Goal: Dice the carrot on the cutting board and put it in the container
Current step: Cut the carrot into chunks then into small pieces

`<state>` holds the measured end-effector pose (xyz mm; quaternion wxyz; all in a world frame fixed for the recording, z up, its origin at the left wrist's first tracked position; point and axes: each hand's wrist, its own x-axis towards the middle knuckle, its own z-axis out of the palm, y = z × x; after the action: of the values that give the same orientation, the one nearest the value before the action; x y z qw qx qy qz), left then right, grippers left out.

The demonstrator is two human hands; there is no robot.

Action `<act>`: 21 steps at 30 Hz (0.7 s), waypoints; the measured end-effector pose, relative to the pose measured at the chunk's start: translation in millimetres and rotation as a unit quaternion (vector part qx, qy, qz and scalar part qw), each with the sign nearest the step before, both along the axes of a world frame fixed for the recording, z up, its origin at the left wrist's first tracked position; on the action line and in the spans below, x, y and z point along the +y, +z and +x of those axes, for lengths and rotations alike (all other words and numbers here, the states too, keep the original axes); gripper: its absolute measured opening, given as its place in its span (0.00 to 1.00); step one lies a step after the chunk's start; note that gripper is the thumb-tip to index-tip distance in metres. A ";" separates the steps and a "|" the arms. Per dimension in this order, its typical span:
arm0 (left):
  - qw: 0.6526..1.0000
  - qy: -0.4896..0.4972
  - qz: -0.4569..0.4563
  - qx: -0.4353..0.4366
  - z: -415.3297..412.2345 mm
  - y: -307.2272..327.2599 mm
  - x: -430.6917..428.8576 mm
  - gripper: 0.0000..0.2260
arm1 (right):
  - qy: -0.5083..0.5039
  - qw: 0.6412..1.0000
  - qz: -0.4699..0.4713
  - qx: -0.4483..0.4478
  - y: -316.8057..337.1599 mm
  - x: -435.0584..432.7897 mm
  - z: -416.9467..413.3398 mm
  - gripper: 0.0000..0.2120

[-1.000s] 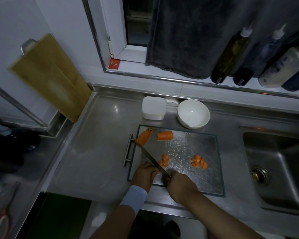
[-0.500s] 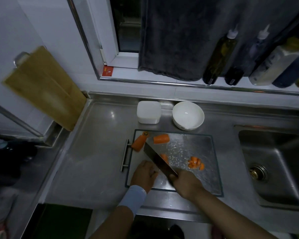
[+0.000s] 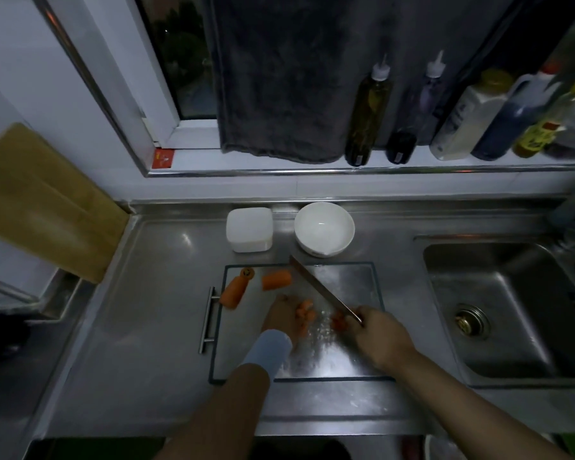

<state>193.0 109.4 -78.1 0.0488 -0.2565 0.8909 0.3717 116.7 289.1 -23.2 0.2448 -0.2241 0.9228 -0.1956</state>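
**Midway: carrot part diced, container waiting empty-handed**

Small carrot dice lie mid-frame on the glass cutting board, just beside the left hand; whether its fingers pinch them cannot be told. Two uncut chunks wait at the board's upper left. The right hand has its fingers wrapped round a knife, blade lifted diagonally, likely between cuts. The white container stands just above the board on the steel surface, within easy reach.

Orange carrot chunks on the clear, speckly cutting board; white container and white bowl just behind it, grey steel counter.
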 end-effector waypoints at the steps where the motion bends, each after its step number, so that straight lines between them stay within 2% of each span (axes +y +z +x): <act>1: 1.000 0.010 0.017 -0.004 -4.5 2.3 5.0 0.11 | 0.004 1.000 0.005 0.011 0.3 3.2 -2.5 0.09; 4: 0.995 0.060 0.078 0.017 -11.2 15.2 16.3 0.10 | 0.034 0.998 0.016 0.052 0.3 14.2 -8.5 0.09; 6: 0.981 0.137 0.135 0.039 -6.7 28.4 16.5 0.08 | 0.060 0.994 0.022 0.090 2.5 21.0 -11.7 0.10; 7: 0.971 0.198 0.119 0.052 -3.0 35.2 13.9 0.06 | 0.078 0.990 0.026 0.111 3.2 23.9 -13.4 0.11; 9: 0.932 0.330 0.066 0.134 6.4 42.6 4.3 0.07 | 0.114 0.982 0.034 0.145 3.1 27.4 -16.6 0.13; 10: 0.917 0.357 0.040 0.174 9.9 46.2 0.0 0.09 | 0.131 0.979 0.035 0.154 3.2 27.9 -18.0 0.15; 12: 0.925 0.315 -0.029 0.208 9.6 47.9 -4.5 0.14 | 0.161 0.973 0.041 0.162 4.8 27.0 -19.5 0.19; 14: 0.960 0.217 -0.019 0.176 -0.8 55.5 1.4 0.17 | 0.187 0.968 0.043 0.159 4.7 24.6 -20.5 0.18; 16: 0.994 0.078 0.023 0.073 -15.1 68.5 17.3 0.10 | 0.209 0.964 0.045 0.156 7.0 22.0 -20.6 0.17; 18: 0.998 -0.049 -0.025 -0.038 -29.3 71.8 30.9 0.12 | 0.228 0.959 0.043 0.163 7.6 20.7 -20.6 0.17; 19: 0.992 -0.085 -0.057 -0.078 -36.5 71.7 35.3 0.13 | 0.237 0.956 0.047 0.167 7.8 20.9 -20.5 0.17; 21: 0.987 -0.097 -0.057 -0.115 -47.7 65.3 39.3 0.13 | 0.246 0.953 0.052 0.169 9.0 23.4 -20.7 0.13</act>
<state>145.3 148.7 -12.8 0.1722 -0.2122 0.9198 0.2817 96.0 312.4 -14.2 0.1371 -0.4612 0.8757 -0.0403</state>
